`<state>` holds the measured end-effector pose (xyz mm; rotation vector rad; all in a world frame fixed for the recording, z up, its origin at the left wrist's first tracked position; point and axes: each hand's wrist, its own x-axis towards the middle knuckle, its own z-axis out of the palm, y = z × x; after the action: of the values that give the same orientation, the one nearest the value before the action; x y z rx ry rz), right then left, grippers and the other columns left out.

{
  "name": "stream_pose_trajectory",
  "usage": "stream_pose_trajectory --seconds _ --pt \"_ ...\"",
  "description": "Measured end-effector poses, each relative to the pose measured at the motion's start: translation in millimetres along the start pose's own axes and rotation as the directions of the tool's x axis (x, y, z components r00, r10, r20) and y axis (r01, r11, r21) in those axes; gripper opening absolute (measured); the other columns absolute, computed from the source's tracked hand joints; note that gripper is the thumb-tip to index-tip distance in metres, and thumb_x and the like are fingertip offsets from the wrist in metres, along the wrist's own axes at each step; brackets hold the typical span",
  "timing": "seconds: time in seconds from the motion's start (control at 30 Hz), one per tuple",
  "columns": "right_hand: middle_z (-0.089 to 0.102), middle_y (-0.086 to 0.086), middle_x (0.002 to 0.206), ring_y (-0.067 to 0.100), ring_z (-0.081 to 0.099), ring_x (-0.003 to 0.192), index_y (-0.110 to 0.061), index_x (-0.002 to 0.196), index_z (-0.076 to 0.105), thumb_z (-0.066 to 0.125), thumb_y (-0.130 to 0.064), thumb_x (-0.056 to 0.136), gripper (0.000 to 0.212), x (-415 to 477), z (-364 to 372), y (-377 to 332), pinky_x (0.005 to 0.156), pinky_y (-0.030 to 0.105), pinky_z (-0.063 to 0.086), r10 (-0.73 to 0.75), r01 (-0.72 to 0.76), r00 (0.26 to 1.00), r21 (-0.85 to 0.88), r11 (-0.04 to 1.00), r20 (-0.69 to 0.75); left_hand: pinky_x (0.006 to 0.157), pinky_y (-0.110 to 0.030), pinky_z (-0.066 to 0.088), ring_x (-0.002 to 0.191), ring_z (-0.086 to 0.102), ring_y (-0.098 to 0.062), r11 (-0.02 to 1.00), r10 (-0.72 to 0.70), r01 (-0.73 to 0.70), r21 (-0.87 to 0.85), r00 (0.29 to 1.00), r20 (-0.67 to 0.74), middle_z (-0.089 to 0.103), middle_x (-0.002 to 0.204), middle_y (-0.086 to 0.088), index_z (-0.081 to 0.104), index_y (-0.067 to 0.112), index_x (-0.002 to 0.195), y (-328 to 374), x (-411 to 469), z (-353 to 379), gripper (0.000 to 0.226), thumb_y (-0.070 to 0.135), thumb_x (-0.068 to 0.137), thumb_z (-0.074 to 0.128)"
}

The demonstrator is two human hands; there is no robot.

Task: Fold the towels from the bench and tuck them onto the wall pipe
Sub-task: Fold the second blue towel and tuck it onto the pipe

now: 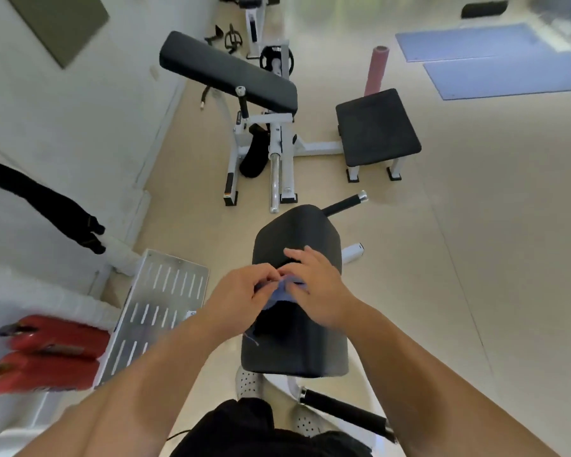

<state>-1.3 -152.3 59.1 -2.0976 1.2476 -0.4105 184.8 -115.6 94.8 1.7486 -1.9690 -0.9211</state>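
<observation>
Bare forearms [409, 351], black shorts [241, 423], white perforated clogs [249, 384].

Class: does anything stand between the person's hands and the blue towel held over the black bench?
Nothing visible does. The left hand and the right hand both pinch the small blue cloth towel, which is bunched between them above the black padded bench.

Towel [282, 296]: on the bench [294, 354] before you, between your left hand [244, 293] and right hand [320, 288].
Footplate [155, 311]: left of bench.
</observation>
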Motion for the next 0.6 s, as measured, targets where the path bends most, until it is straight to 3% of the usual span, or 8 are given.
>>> stream_pose_trajectory --seconds 0.07,0.1,0.17,0.23,0.33,0.47,0.6 --pt "0.058 0.003 0.142 -0.001 0.033 0.136 -0.014 0.113 0.074 0.057 -0.02 0.1 0.022 -1.0 -13.3 -20.9 0.109 0.001 0.001 -0.11 0.109 0.994 0.063 0.992 0.012 0.066 -0.011 0.043 0.069 0.055 -0.002 1.0 -0.016 0.017 0.011 0.999 -0.045 0.056 0.067 0.015 0.063 0.031 0.088 8.3 -14.6 -19.0 0.021 0.016 0.1 0.056" --pt "0.064 0.003 0.135 -0.007 0.036 0.128 -0.012 0.106 0.075 0.06 -0.02 0.099 0.019 -2.0 -18.4 -31.4 0.105 -0.002 0.005 -0.143 0.139 0.989 0.109 0.984 0.035 0.064 -0.011 0.043 0.068 0.054 0.0 0.999 -0.031 0.032 0.008 0.997 -0.067 0.055 0.065 0.015 0.063 0.032 0.086 9.7 -22.7 -29.2 0.022 0.015 0.1 0.057" --pt "0.068 -0.005 0.121 -0.004 0.047 0.118 -0.025 0.094 0.072 0.062 -0.026 0.097 0.01 -0.8 -22.8 -48.2 0.104 0.009 0.026 -0.157 0.144 0.985 0.158 0.977 0.071 0.061 -0.014 0.041 0.065 0.051 -0.003 0.998 -0.057 0.059 0.011 0.992 -0.113 0.055 0.065 0.013 0.062 0.034 0.083 9.2 -38.6 -49.9 0.026 0.015 0.099 0.058" --pt "0.065 -0.017 0.095 -0.001 0.056 0.095 -0.042 0.077 0.058 0.064 -0.033 0.094 0.02 4.6 -22.5 -64.6 0.085 0.019 0.04 -0.174 0.157 0.98 0.156 0.975 0.101 0.062 -0.017 0.041 0.066 0.052 -0.004 0.995 -0.101 0.103 -0.001 0.978 -0.184 0.057 0.068 0.01 0.061 0.035 0.079 6.0 -56.2 -70.4 0.027 0.015 0.098 0.059" --pt "0.051 -0.018 0.068 0.001 0.051 0.074 -0.037 0.071 0.051 0.064 -0.03 0.094 0.028 11.8 -16.1 -87.3 0.067 0.013 0.035 -0.271 0.259 0.953 0.096 0.961 0.139 0.071 -0.02 0.045 0.077 0.059 -0.008 0.985 -0.171 0.16 -0.06 0.92 -0.353 0.065 0.078 0.007 0.065 0.028 0.083 -0.2 -85.8 -99.5 0.019 0.018 0.097 0.06" --pt "0.051 -0.013 0.066 0.002 0.049 0.066 -0.027 0.074 0.056 0.066 -0.03 0.095 0.024 24.8 -4.5 -112.1 0.066 0.012 0.038 -0.332 0.319 0.931 0.107 0.942 0.15 0.071 -0.017 0.043 0.08 0.059 -0.015 0.959 -0.279 0.254 -0.122 0.797 -0.535 0.066 0.082 -0.001 0.066 0.023 0.085 -19.9 -130.6 -131.5 0.016 0.015 0.098 0.059" --pt "0.049 -0.003 0.061 0.01 0.045 0.062 -0.023 0.072 0.063 0.072 -0.028 0.09 0.021 39.2 11.6 -140.4 0.059 0.014 0.037 -0.32 0.283 0.932 0.21 0.936 0.169 0.064 -0.027 0.048 0.073 0.058 -0.022 0.886 -0.449 0.411 -0.214 0.648 -0.615 0.064 0.079 -0.001 0.065 0.026 0.084 -59.5 -180.0 -146.0 0.017 0.02 0.098 0.058"
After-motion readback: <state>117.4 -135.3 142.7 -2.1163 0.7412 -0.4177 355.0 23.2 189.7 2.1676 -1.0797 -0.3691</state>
